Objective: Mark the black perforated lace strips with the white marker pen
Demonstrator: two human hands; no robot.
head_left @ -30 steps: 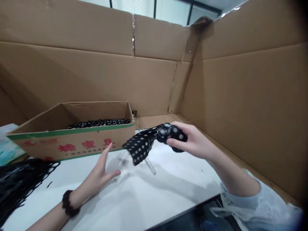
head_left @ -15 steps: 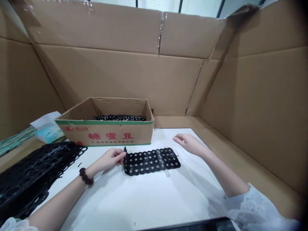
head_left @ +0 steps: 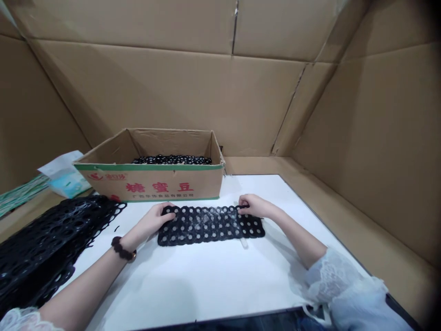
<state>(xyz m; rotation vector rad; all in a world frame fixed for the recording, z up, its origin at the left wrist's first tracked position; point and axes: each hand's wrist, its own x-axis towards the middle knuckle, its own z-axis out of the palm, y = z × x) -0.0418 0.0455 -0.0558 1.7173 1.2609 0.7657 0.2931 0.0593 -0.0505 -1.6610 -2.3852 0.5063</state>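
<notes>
A black strip with rows of round holes [head_left: 206,226] lies flat on the white table [head_left: 213,280]. At its left end, my left hand [head_left: 156,220] grips the upper corner between thumb and fingers. My right hand [head_left: 255,205] is closed on the strip's upper edge, right of its middle. Part of the strip looks shiny, as if under clear film. A small clear piece [head_left: 244,243] sticks out from below the strip's lower edge.
Behind the strip stands an open cardboard box [head_left: 175,183] with black holed pieces [head_left: 172,159] inside. A large black holed pile [head_left: 44,239] lies at the left, near a tissue pack [head_left: 69,183] and green-white ties [head_left: 24,195]. Cardboard walls [head_left: 165,92] surround the table.
The strip's raised left end now lies flat, and the strip reaches further left. My right hand has come down from above the table onto its upper edge. The view has tilted slightly downward.
</notes>
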